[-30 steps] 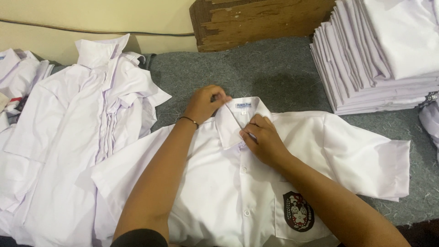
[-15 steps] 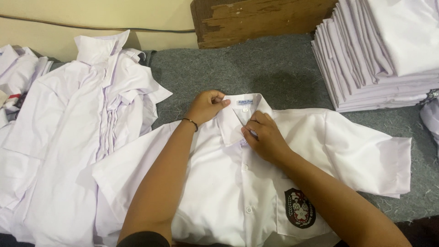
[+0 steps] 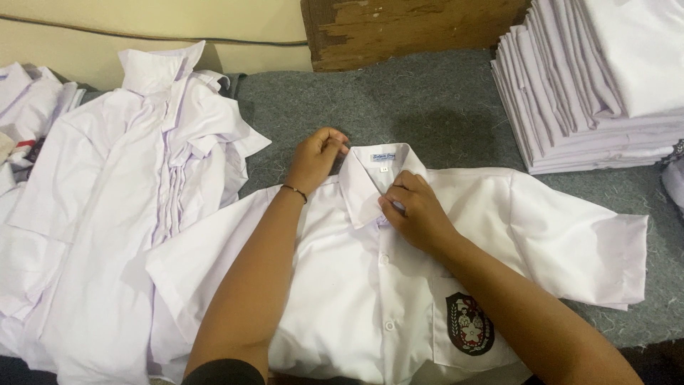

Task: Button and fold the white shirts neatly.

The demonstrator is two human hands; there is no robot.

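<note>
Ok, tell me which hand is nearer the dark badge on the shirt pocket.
Right. The right hand pinches the placket just above the badge; the left hand grips the collar, farther away.

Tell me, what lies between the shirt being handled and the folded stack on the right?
Only bare grey felt table cover separates the white shirt from the folded stack, seen in the head view.

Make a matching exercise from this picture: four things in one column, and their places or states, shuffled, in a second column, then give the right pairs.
Things:
1. left hand
2. right hand
3. stack of folded shirts
4. pile of unfolded shirts

Places or states:
A. heaped loosely at the left of the table
B. at the top button under the collar
C. neatly piled at the upper right
D. gripping the collar's left side

Pairs: 1-D, 2-B, 3-C, 4-A
</note>
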